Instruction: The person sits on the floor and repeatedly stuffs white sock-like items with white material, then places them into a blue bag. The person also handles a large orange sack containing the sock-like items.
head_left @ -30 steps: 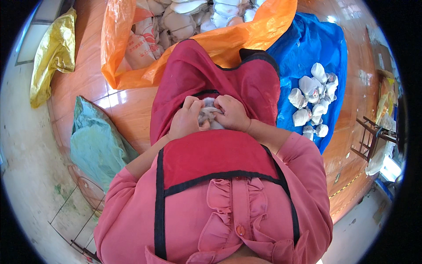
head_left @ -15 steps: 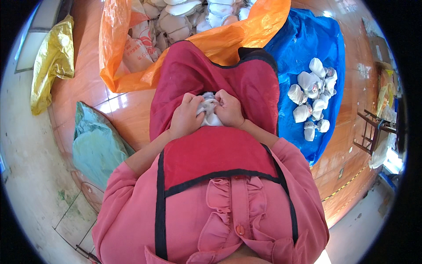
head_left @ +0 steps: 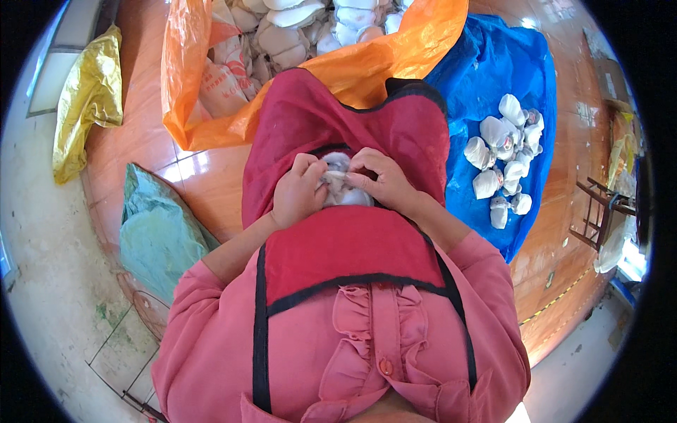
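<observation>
A crumpled white cloth-like bundle (head_left: 345, 195) rests in my lap, on the dark red apron (head_left: 296, 127). Its exact kind is unclear. My left hand (head_left: 302, 189) is closed on the bundle's left side with fingers curled. From the other side, my right hand (head_left: 381, 178) pinches at a narrow twisted part of the same bundle, thumb and fingertips together. The fingers partly cover the bundle. On the right lies a group of similar white knotted bundles (head_left: 488, 185), several in number, on a blue plastic sheet (head_left: 479, 77).
Ahead of my knees stands an open orange sack (head_left: 430, 32) full of white rounded padded pieces (head_left: 282, 42). A green sack (head_left: 159, 233) and a yellow sack (head_left: 92, 92) lie at the left. A brown wooden rack (head_left: 596, 211) stands far right on the tiled floor (head_left: 564, 169).
My right hand has drawn slightly right and turned flatter over the bundle, its elbow moving outward. More of the bundle shows between my hands. My left hand has stayed nearly in place.
</observation>
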The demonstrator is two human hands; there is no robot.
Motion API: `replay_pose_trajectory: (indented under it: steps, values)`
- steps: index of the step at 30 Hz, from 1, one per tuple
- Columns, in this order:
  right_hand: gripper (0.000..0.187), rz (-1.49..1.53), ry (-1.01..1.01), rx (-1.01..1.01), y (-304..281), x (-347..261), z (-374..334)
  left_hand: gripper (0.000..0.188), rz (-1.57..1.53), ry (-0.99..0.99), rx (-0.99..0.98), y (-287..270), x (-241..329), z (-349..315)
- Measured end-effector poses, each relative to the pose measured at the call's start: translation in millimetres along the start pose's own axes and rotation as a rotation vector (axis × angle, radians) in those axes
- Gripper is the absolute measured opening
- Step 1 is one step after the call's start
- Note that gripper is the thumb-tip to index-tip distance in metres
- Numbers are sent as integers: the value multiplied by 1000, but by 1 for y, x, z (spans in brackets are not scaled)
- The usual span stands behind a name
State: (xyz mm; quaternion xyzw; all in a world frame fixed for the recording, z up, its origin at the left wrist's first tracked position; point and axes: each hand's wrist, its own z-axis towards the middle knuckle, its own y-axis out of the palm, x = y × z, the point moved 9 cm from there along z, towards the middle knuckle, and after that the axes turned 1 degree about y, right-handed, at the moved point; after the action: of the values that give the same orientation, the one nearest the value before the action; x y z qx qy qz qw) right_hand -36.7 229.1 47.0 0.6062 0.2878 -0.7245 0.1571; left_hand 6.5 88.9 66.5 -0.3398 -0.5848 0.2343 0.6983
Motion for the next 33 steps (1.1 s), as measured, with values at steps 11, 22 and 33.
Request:
replay_pose_trajectory:
  steps: [11, 22, 33]
  values:
    - [28, 618, 547, -60, 34, -6, 33, 30, 402, 782, 102, -74, 38, 4]
    - [37, 682, 922, -156, 33, 24, 0, 25, 421, 1004, -2, -39, 53, -5]
    - [33, 873, 980, -143, 46, 22, -7, 23, 404, 1054, -67, -26, 53, -9]
